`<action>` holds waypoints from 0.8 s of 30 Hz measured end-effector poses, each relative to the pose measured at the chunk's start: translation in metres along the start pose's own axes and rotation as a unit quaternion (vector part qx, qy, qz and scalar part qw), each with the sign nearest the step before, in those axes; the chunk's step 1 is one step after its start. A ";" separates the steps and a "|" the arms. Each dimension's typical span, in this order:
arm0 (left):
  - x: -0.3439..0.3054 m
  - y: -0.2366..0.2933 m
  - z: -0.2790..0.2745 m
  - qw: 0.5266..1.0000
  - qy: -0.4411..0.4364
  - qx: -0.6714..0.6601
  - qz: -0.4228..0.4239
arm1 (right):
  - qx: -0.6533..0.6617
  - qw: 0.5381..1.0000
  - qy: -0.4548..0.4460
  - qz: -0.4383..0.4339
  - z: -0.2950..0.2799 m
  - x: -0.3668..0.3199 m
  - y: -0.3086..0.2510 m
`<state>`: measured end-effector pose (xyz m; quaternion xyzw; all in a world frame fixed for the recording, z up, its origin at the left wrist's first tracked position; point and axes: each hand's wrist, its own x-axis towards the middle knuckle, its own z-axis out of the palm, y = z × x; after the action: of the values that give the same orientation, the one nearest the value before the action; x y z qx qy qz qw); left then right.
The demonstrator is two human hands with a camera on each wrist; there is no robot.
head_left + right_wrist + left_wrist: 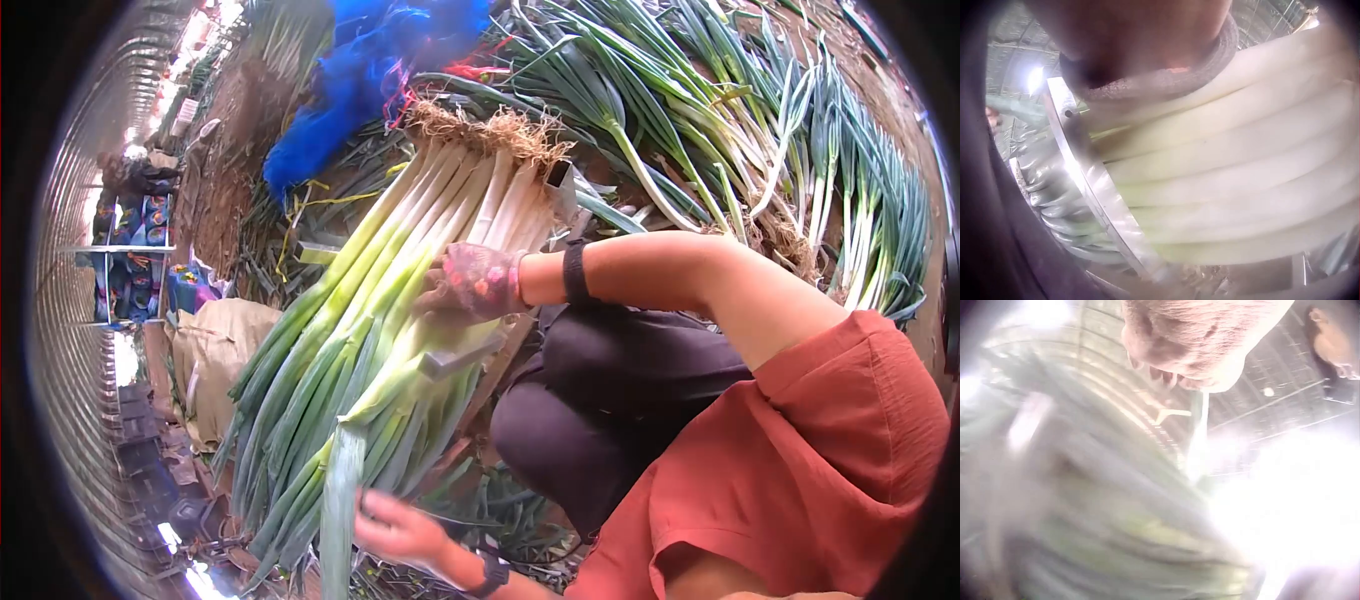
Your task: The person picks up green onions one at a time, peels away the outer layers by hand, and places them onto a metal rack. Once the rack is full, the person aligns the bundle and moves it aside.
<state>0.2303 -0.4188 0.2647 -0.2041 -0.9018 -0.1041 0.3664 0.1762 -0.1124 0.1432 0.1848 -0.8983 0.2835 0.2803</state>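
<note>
A thick bundle of leeks (380, 270) lies in a metal rack, roots up and leaves fanning down in the head view. My right hand (480, 282), in a patterned glove, is on the pale stalks; its fingers are blurred. In the right wrist view the glove cuff (1166, 84) sits over the white stalks (1229, 162), beside a flat metal bar (1094, 187). My bare left hand (400, 530) is at the lower leaves and pinches a broad leek leaf (343, 500). In the left wrist view that hand (1188, 340) has curled fingers, with blurred leaves (1097, 494) below.
More leeks (740, 120) are heaped on the ground along the top and right. Blue netting (345, 95) lies beyond the roots. A tan sack (222, 360) and dark crates (140, 440) stand to the left. My bent knees (600, 400) are close to the rack.
</note>
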 end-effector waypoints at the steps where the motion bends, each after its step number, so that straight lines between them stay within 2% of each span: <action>1: 0.016 0.022 0.010 0.989 -0.081 -0.123 0.007 | -0.011 1.000 0.007 -0.012 0.001 -0.001 0.002; 2: 0.026 0.020 0.024 0.956 -0.142 -0.257 0.004 | -0.011 1.000 0.013 -0.010 0.001 -0.001 0.001; 3: 0.039 0.006 0.020 0.813 -0.166 -0.547 -0.108 | -0.026 1.000 0.001 -0.011 0.002 -0.001 -0.001; 4: 0.052 -0.001 0.015 0.573 -0.175 -0.773 -0.206 | -0.042 0.999 -0.011 -0.011 0.000 0.000 0.002; 5: 0.064 0.029 0.006 0.713 -0.030 -0.651 -0.258 | -0.004 1.000 0.013 -0.009 -0.001 -0.002 0.003; 6: 0.068 0.039 0.004 0.718 0.022 -0.661 -0.216 | 0.002 1.000 0.015 -0.003 0.001 -0.004 0.001; 8: 0.059 0.033 0.004 0.845 -0.077 -0.498 -0.182 | -0.032 0.999 0.007 -0.002 0.005 -0.001 0.005; 9: 0.051 0.043 0.009 0.888 -0.122 -0.426 -0.123 | -0.038 0.999 -0.009 0.010 0.000 -0.001 0.004; 10: 0.051 0.060 0.007 0.952 -0.210 -0.221 0.015 | -0.037 0.999 -0.027 0.018 -0.003 -0.003 0.002; 11: 0.047 0.057 0.010 0.943 -0.294 -0.093 0.128 | -0.008 0.996 -0.077 0.048 0.006 -0.001 0.006; 12: 0.045 0.059 0.013 0.907 -0.386 -0.005 0.168 | 0.005 0.997 -0.061 0.041 0.004 -0.001 0.006; 13: 0.040 0.065 0.016 0.906 -0.397 0.008 0.148 | -0.017 0.997 -0.070 0.042 0.004 0.001 0.004; 14: 0.036 0.064 0.022 0.913 -0.374 0.030 0.163 | -0.036 0.995 -0.079 0.041 -0.002 0.003 0.000; 16: 0.023 0.048 0.041 0.937 -0.304 0.034 0.168 | -0.031 0.999 -0.034 0.003 0.007 0.001 0.005; 19: 0.025 0.023 0.047 0.953 -0.245 0.046 0.171 | -0.022 0.999 -0.035 -0.003 0.005 0.001 0.005; 20: 0.030 0.017 0.045 0.979 -0.183 -0.074 0.056 | -0.019 0.999 -0.038 0.000 0.008 0.002 0.006; 21: 0.041 0.017 0.039 0.973 -0.111 -0.194 -0.054 | -0.025 0.999 -0.026 -0.019 0.000 0.006 0.003; 22: 0.055 0.015 0.029 0.941 -0.062 -0.263 -0.206 | -0.032 0.999 -0.028 -0.031 0.004 0.005 0.007; 23: 0.062 0.002 0.024 0.873 -0.001 -0.379 -0.307 | -0.034 0.999 -0.037 -0.018 -0.001 0.006 0.002; 24: 0.066 -0.014 0.021 0.777 0.058 -0.485 -0.398 | -0.036 0.998 -0.047 -0.003 -0.008 0.007 -0.005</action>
<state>0.1683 -0.4052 0.2960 0.0283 -0.7097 -0.6760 0.1965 0.1769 -0.1124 0.1548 0.1903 -0.9196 0.2411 0.2449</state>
